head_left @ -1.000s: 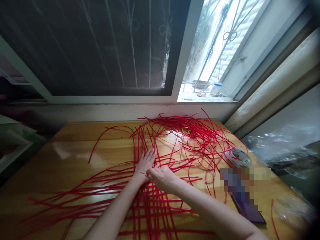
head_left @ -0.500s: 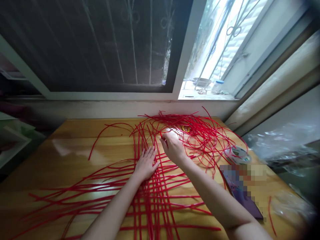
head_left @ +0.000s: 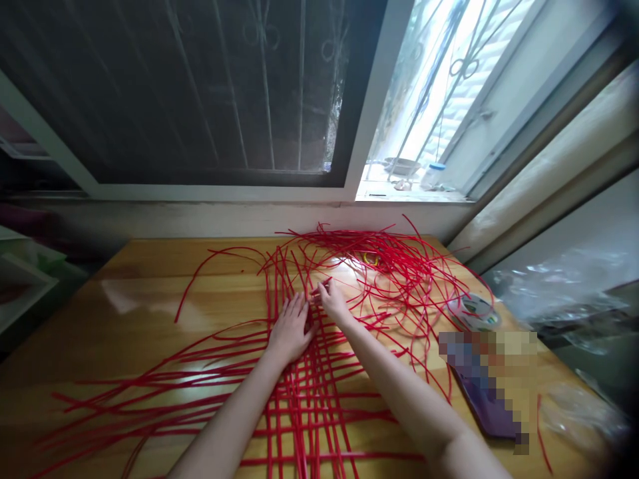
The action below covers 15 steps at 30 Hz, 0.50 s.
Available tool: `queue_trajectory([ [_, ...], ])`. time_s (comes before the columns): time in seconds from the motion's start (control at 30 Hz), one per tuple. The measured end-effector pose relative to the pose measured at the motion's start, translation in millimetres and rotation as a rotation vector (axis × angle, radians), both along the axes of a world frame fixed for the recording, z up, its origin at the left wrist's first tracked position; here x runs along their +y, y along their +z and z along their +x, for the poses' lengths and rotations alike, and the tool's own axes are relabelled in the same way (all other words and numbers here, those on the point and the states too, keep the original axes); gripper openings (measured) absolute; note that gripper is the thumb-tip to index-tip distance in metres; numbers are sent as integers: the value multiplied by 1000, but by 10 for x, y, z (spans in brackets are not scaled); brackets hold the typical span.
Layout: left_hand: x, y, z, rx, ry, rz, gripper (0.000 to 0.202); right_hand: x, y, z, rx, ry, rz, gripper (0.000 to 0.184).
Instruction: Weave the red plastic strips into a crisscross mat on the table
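Observation:
Long red strands, which look like plastic, cross one another in an open woven lattice [head_left: 301, 416] on the wooden table [head_left: 154, 279]. My left hand [head_left: 291, 329] lies flat on its upper part, fingers stretched forward over the lengthwise strands. Just to its right, my right hand [head_left: 333, 301] pinches a thin red strand [head_left: 329, 280] between thumb and fingertips, close to the lattice's far end. The rest of that strand is hard to make out among the others. Loose crosswise ends [head_left: 194, 366] fan out to the left.
A tangled heap of red strands [head_left: 399, 247] lies at the back right, with something yellow [head_left: 371, 259] in it. Nearby are a tape roll [head_left: 492, 320], a purple, partly blurred flat object [head_left: 486, 399] and clear plastic [head_left: 582, 412]. The wall and window frame [head_left: 224, 191] stand behind.
My right hand has come down and left, nearer my left hand, with the strand in its pinch. My left hand has stayed almost in place, flat on the lattice.

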<state>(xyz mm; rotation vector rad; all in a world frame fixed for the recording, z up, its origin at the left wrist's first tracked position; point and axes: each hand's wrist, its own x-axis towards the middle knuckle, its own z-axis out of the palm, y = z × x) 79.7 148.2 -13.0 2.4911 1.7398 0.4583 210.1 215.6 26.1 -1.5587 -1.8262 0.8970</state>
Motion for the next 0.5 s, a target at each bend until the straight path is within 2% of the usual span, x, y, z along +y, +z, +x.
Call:
queue_trajectory([
  [0.1, -7, 21, 10, -3, 8, -10, 61, -44, 166, 41, -181, 68, -19, 15],
  [0.33, -28, 84, 30, -28, 27, -8, 60, -33, 749, 43, -536, 204, 13, 12],
  [0.4, -30, 71, 25, -33, 24, 6, 59, 27, 817, -14, -598, 193, 12, 14],
  [0.5, -28, 31, 16, -39, 13, 34, 56, 105, 791, -122, -650, 160, 9, 20],
])
